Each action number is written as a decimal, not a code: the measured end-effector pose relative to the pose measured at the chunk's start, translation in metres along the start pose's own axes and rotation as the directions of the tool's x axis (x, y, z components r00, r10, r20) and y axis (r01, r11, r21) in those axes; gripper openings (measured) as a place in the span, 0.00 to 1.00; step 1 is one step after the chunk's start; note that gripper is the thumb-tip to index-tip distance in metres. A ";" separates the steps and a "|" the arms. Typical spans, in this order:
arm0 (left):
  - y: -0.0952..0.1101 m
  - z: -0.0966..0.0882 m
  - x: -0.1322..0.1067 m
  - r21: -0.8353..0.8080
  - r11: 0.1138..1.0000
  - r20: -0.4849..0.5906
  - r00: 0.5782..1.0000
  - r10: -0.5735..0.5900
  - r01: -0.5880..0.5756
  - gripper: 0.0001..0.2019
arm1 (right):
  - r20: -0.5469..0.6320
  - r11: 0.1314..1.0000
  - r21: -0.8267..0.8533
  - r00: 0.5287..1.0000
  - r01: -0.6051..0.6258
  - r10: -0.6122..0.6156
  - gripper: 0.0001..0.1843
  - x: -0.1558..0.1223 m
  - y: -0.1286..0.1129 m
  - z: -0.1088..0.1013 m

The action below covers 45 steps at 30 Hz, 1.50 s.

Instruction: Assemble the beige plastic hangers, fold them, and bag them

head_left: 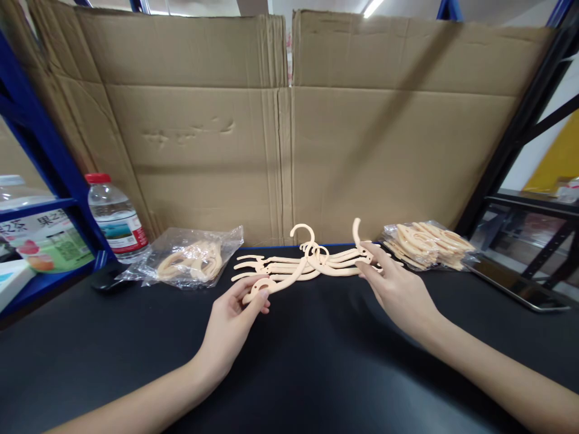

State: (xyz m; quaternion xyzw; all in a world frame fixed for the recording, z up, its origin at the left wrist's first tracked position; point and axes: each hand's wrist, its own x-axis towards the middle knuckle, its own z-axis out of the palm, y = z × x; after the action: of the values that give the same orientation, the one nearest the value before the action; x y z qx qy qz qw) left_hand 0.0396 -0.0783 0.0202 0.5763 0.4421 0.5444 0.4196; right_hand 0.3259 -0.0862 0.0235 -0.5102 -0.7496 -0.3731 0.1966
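On the far left, a blue frame [36, 126] is seen, with a labelled container [49, 241] held on its shelf, and just beside it a red-capped water bottle [120, 220] is stood upright. Next comes a clear bag [230, 241], crumpled on the black surface [294, 367], with cream-coloured pieces [208, 259] enclosed in it; a dark object [108, 277] is partly covered at its edge. Now to the left hand [233, 322]: the rounded end of a cream hanger [289, 281] is gripped there, between thumb and fingers, and its arm is angled up toward the middle, where a curved hook [303, 226] is raised. Behind it, more hangers [341, 271] are laid flat across the surface, overlapped in a loose row. Over at the right hand [402, 292], a cream hanger part [357, 232] is pinched at the fingertips, its curved tip pointed upward; whether it is joined to the hanger in the left hand cannot be told. Farther right, a second bag [425, 241] is seen packed with flat cream pieces, and near it a dark tablet [520, 286] is laid beside the black rack [511, 138]. Behind everything, tall creased cardboard [203, 132] is stood up.
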 end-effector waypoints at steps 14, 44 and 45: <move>-0.003 -0.001 0.000 -0.033 0.999 -0.021 1.000 -0.004 0.004 0.16 | 0.275 0.391 0.847 0.926 -0.361 0.260 0.14 0.008 0.002 0.009; 0.020 0.018 -0.026 -0.061 0.993 0.269 0.959 -0.085 0.106 0.12 | 0.482 -0.403 0.748 0.849 -0.528 -0.218 0.11 0.005 -0.044 -0.025; 0.020 0.018 -0.026 -0.059 0.994 0.271 0.960 -0.072 0.091 0.12 | 0.472 -0.381 0.764 0.854 -0.521 -0.220 0.12 0.005 -0.043 -0.026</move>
State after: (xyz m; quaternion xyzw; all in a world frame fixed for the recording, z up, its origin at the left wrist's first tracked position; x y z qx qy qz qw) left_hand 0.0582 -0.1086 0.0316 0.6109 0.3850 0.4590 0.5176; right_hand 0.2820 -0.1116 0.0279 -0.2940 -0.6552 0.5677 0.4026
